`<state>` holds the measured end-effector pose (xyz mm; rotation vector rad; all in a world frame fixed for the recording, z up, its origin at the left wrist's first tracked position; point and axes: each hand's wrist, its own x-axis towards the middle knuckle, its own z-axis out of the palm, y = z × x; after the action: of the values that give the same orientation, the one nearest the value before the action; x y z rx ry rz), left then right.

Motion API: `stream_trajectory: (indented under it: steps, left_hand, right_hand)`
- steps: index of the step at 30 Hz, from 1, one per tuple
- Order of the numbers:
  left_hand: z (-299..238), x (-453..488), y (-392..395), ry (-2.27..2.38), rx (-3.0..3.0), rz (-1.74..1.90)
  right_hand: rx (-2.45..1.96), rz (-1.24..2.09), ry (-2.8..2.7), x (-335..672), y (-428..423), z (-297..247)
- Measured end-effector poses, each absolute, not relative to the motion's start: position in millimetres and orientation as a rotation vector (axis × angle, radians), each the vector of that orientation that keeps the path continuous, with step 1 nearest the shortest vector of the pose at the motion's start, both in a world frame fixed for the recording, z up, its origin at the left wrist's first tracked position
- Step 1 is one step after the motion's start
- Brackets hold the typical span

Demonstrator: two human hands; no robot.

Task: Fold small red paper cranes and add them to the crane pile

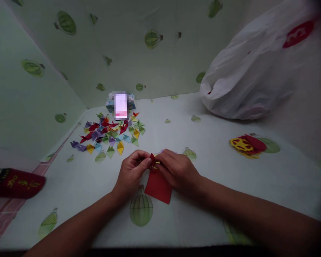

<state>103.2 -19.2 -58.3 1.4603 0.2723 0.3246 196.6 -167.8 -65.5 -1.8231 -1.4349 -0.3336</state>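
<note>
Between the fingertips of both hands is a small folded piece of red paper (152,159). My left hand (133,169) pinches it from the left with thumb and forefinger. From the right, my right hand (178,169) closes on the same piece, its fingertips partly hidden. Just below them a flat red paper square (158,186) lies on the table, its right edge under my right hand. A bit of yellow shows between the hands, too small to make out. Farther off to the left is a pile of small folded paper birds (111,134) in several colours.
A lit phone (121,105), blurred, leans against a tissue box (109,105) behind the pile. A red can (18,182) is at the left edge. Yellow and red cut-out decorations (247,145) lie on the right, below a large white plastic bag (246,78).
</note>
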Motion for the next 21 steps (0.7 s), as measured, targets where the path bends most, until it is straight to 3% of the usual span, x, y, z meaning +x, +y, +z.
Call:
stream_trajectory:
  steps: [21]
  left_hand:
    - [-60.4, 103.2, -15.2, 0.22, 1.44, 0.195]
  right_hand:
    - [-1.757, -0.175, -1.319, 198.8, -166.8, -64.7]
